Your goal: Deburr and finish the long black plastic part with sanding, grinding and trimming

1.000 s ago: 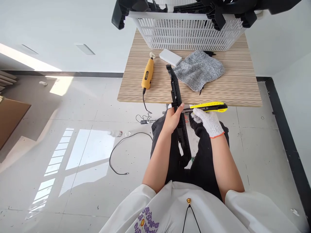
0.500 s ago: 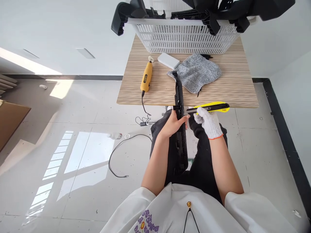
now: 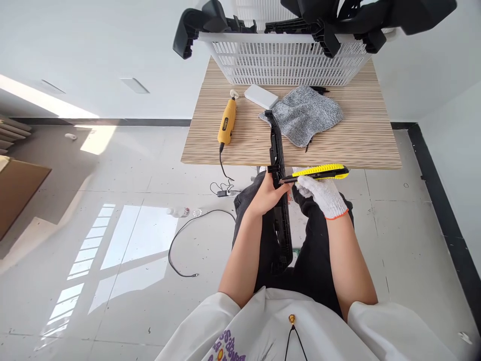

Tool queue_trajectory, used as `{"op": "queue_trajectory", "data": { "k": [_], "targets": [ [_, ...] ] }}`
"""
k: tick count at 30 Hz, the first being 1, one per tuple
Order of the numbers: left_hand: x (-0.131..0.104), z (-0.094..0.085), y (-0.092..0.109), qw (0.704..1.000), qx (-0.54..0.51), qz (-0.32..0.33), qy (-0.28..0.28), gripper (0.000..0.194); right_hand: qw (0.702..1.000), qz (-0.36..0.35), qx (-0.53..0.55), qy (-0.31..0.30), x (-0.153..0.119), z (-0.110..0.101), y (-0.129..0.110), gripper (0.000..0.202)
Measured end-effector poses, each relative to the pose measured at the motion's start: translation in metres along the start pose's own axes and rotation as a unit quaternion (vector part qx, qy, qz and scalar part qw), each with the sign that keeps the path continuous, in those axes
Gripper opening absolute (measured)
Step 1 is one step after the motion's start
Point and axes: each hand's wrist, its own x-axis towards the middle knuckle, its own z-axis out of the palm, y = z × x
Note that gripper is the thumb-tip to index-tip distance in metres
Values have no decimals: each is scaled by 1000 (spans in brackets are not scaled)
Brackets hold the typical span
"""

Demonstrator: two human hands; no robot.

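Observation:
My bare left hand [image 3: 266,196] is wrapped round a long black plastic trim piece [image 3: 282,230], which runs from my lap up over the table's front edge. In my right hand [image 3: 319,194], covered by a white knit glove with an orange cuff, is a yellow and black utility knife [image 3: 321,172]. The knife lies almost level, its blade pointing left. The blade's tip reaches the trim piece just above my left thumb; whether it cuts in, I cannot tell. Part of the trim piece is hidden under my left fingers.
On the wood-grain table [image 3: 203,135] lie a yellow rotary tool [image 3: 227,123], a white box [image 3: 261,96] and a grey cloth [image 3: 308,115]. Behind them stands a white plastic basket [image 3: 285,65] with black plastic parts [image 3: 323,25] overhanging it. A black cable [image 3: 171,250] curls on the floor.
My right hand has turned the knife, and its blade has moved left onto the trim piece. My left hand keeps its grip in about the same spot.

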Motion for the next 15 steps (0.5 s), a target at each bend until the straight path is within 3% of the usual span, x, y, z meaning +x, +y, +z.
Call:
{"op": "queue_trajectory", "data": {
  "k": [3, 5, 7, 11, 15],
  "targets": [
    [-1, 0, 2, 999, -18, -30, -5, 45, 996, 3, 66, 65, 1, -3, -3, 24],
    [0, 0, 4, 998, -40, -58, 0, 45, 979, -3, 151, 138, 3, -5, -6, 29],
    [2, -1, 4, 995, -49, -83, 25, 49, 960, -12, 221, 169, 7, -8, -9, 35],
    [7, 0, 0, 988, -38, -117, 98, 70, 958, -19, 243, 150, 9, -10, -9, 40],
    [10, 11, -4, 986, -59, -115, 105, 74, 962, -19, 233, 142, 6, -4, -6, 39]
  ]
}}
